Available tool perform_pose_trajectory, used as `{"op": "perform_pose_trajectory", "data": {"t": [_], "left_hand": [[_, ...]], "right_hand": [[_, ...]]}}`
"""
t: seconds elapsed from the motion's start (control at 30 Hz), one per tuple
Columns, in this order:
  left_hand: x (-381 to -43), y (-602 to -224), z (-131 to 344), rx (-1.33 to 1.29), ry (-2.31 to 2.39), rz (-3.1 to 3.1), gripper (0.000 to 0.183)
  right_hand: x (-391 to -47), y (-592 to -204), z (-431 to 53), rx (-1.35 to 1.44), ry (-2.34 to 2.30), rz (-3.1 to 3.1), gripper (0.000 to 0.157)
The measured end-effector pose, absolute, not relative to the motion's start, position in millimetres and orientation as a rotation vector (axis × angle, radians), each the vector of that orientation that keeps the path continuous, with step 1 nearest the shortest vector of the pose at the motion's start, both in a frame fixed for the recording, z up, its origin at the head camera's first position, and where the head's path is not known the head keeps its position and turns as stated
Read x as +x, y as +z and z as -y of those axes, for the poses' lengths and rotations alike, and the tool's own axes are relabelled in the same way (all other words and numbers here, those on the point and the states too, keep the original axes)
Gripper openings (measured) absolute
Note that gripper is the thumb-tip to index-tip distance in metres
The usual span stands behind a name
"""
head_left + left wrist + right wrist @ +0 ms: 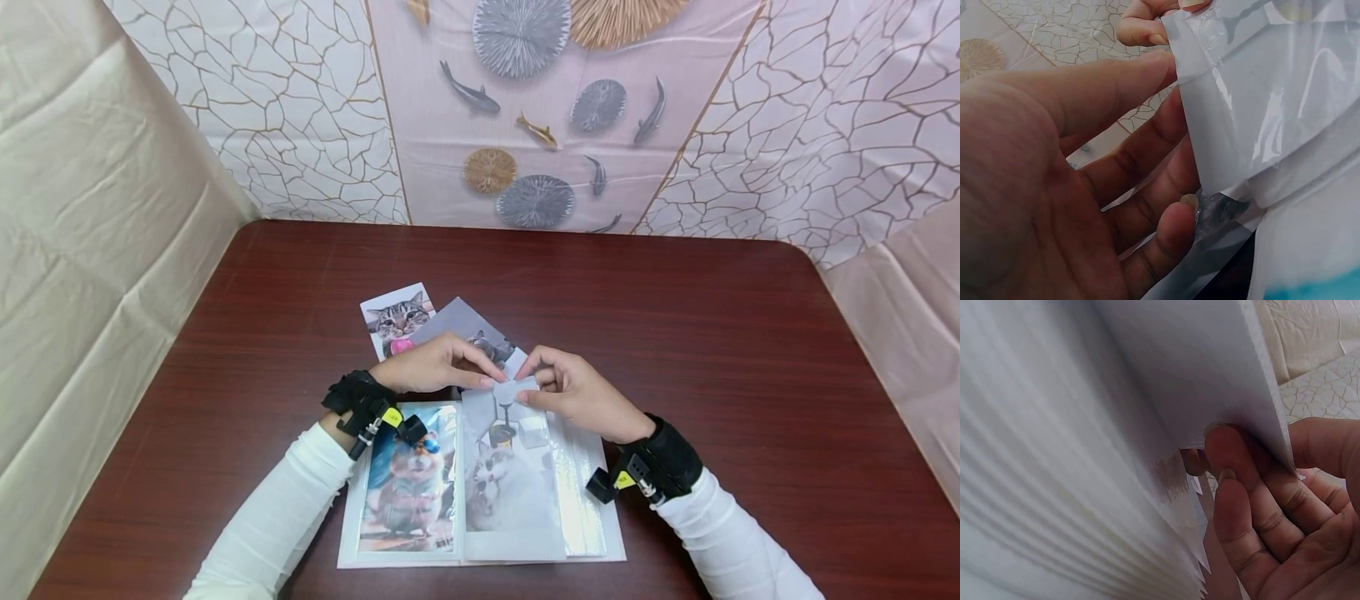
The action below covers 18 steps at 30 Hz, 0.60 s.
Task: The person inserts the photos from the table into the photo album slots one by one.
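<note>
An open photo album (615,533) with clear sleeves lies near the table's front edge. Its left page shows a picture of a furry animal (408,500) in blue. On the raised right-hand page, a pale cat photo (517,492) sits in the sleeve, its top edge at the sleeve's mouth. My left hand (435,365) pinches that photo's top edge, thumb in front and fingers behind, as the left wrist view shows. At the page's top right corner, my right hand (573,392) grips the album page (1210,375), with fingertips behind it. More pages (1054,475) fan out below.
Behind the album lie two loose photos: a tabby cat print (397,317) and a grey print (457,317), partly covered by my left hand. The dark red wooden table (712,333) extends around them. Patterned cloth (300,108) hangs along its back edge.
</note>
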State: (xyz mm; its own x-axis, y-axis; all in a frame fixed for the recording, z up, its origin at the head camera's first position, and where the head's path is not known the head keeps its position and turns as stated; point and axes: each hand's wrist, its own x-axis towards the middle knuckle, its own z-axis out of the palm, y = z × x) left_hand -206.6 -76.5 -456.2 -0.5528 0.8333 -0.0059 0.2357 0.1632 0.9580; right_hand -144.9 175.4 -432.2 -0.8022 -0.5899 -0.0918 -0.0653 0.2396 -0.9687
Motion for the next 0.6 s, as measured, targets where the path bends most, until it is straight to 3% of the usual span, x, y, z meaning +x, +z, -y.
{"op": "perform_pose_trajectory", "data": {"t": [0.6], "left_hand": [[-202.9, -451.8, 74.9, 0.986, 1.362, -1.872, 0.024]], "right_hand": [[-145.7, -430.2, -176.6, -0.606, -1.584, -2.098, 0.016]]}}
